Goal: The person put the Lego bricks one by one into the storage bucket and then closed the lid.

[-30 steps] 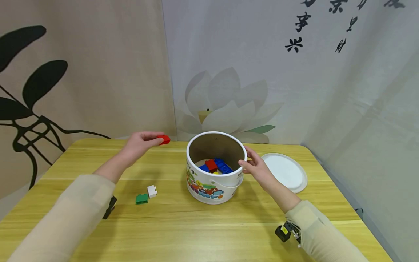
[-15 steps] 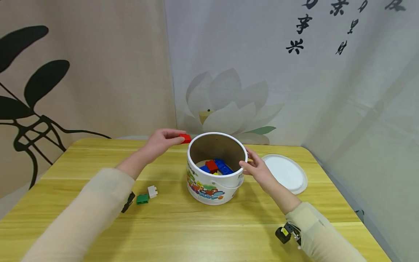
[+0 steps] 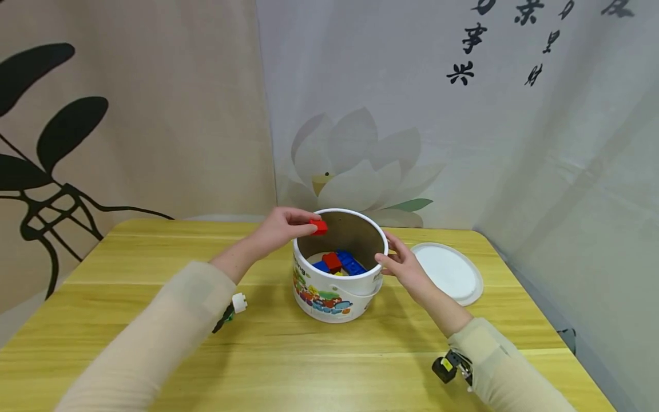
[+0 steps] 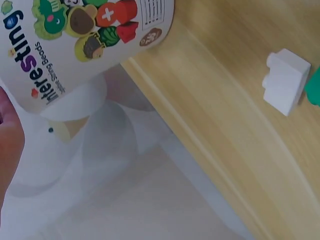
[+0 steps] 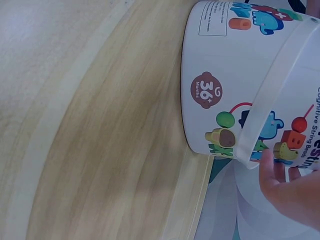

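Between the thumb and fingers of my left hand (image 3: pixel 280 228) is a red building brick (image 3: pixel 320 227), held over the left rim of a white printed bucket (image 3: pixel 321 306). In the left wrist view only an edge of that hand (image 4: pixel 10 145) shows, and the brick is out of sight. My right hand (image 3: pixel 407 272) grips the bucket at its right rim, thumb near the top edge; the right wrist view has its fingers against the printed wall (image 5: pixel 235 65). Inside the bucket lie another red brick (image 3: pixel 332 262), blue bricks (image 3: pixel 351 263) and a bit of yellow.
A white brick (image 3: pixel 239 302) rests on the wooden table (image 3: pixel 319 366), beside a green brick (image 4: pixel 314 89) mostly hidden by the left wrist gear in the head view. Right of the bucket lies a round white lid (image 3: pixel 448 272). A printed curtain (image 3: pixel 206 114) hangs behind the table.
My left hand has carried the red brick rightward from left of the bucket to over its rim. The left forearm now covers much of the green brick. The right hand stays put.
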Available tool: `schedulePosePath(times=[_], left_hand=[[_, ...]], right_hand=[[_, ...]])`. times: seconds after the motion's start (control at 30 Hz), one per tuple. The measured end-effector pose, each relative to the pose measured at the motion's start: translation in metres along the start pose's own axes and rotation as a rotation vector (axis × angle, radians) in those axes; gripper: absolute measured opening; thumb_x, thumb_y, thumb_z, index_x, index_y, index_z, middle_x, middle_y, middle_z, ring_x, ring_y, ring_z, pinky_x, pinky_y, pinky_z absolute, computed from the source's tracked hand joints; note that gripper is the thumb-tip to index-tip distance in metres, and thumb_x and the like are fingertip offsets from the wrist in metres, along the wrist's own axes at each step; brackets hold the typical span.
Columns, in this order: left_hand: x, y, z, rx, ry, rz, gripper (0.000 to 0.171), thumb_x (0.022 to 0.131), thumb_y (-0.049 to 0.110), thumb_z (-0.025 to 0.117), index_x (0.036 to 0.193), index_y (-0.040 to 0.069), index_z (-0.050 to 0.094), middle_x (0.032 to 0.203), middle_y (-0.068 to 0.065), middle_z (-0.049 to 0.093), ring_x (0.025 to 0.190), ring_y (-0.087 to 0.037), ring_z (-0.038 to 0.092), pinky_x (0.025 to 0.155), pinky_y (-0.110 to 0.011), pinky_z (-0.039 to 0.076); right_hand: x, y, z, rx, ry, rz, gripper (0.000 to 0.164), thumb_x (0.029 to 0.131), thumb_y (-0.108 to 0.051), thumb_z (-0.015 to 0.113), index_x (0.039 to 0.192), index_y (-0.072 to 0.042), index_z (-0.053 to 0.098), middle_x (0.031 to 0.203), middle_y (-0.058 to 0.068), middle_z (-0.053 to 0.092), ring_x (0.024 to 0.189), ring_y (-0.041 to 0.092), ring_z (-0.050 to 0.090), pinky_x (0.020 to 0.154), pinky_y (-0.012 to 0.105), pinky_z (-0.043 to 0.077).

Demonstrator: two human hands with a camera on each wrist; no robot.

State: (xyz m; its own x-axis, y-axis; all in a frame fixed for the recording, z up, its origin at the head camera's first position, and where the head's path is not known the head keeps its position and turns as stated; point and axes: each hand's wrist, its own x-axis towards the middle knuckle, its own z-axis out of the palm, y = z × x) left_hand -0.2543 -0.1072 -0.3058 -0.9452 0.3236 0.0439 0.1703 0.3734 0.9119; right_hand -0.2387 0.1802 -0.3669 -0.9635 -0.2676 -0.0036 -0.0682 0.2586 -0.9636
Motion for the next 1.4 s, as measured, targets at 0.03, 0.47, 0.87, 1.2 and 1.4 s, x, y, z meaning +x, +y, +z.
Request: schedulePosePath(times=[0.03,0.47,0.87,1.2,1.4], left_hand=[[0.000,0.000,0.001,0.006,-0.006,0.008,0.034,0.090,0.018,0.062,0.121,0.006,0.062,0.121,-0.015,0.061,0.106,-0.026,0.056,0.094,-0.037,0.049],[-0.004,-0.002,-0.008,-0.025,0.035,0.088,0.035,0.088,0.017,0.065,0.120,0.002,0.061,0.120,-0.016,0.062,0.104,-0.022,0.060,0.090,-0.029,0.051],[-0.037,-0.058,-0.059,0.031,0.027,-0.040,0.043,0.090,0.024,0.062,0.124,-0.001,0.054,0.119,-0.017,0.059,0.094,-0.006,0.058,0.085,-0.024,0.050],[-0.076,-0.114,-0.069,0.111,0.002,-0.128,0.053,0.090,0.032,0.062,0.127,-0.003,0.051,0.120,-0.018,0.058,0.099,-0.011,0.056,0.091,-0.037,0.050],[-0.093,-0.131,-0.064,0.109,-0.004,-0.142,0.052,0.089,0.027,0.064,0.125,-0.008,0.051,0.114,-0.018,0.060,0.095,-0.013,0.056,0.079,-0.025,0.052]], right_hand=[[0.000,0.000,0.000,0.001,-0.002,-0.002,0.063,0.095,-0.020,0.053,0.149,-0.011,0.022,0.143,0.020,0.035,0.118,0.029,0.048,0.094,0.042,0.049],[0.001,-0.002,0.002,0.001,-0.004,-0.004,0.062,0.095,-0.019,0.053,0.149,-0.010,0.022,0.144,0.020,0.034,0.119,0.030,0.048,0.093,0.040,0.050],[0.002,-0.001,0.002,0.008,-0.010,0.000,0.062,0.095,-0.018,0.053,0.149,-0.010,0.022,0.145,0.020,0.033,0.121,0.031,0.047,0.088,0.030,0.052],[0.002,0.000,0.002,-0.003,-0.006,-0.002,0.062,0.096,-0.019,0.053,0.149,-0.011,0.022,0.144,0.021,0.034,0.116,0.027,0.050,0.087,0.029,0.052],[0.001,-0.001,0.001,0.004,-0.009,-0.010,0.062,0.096,-0.019,0.052,0.149,-0.010,0.021,0.143,0.022,0.033,0.114,0.023,0.050,0.087,0.029,0.052]])
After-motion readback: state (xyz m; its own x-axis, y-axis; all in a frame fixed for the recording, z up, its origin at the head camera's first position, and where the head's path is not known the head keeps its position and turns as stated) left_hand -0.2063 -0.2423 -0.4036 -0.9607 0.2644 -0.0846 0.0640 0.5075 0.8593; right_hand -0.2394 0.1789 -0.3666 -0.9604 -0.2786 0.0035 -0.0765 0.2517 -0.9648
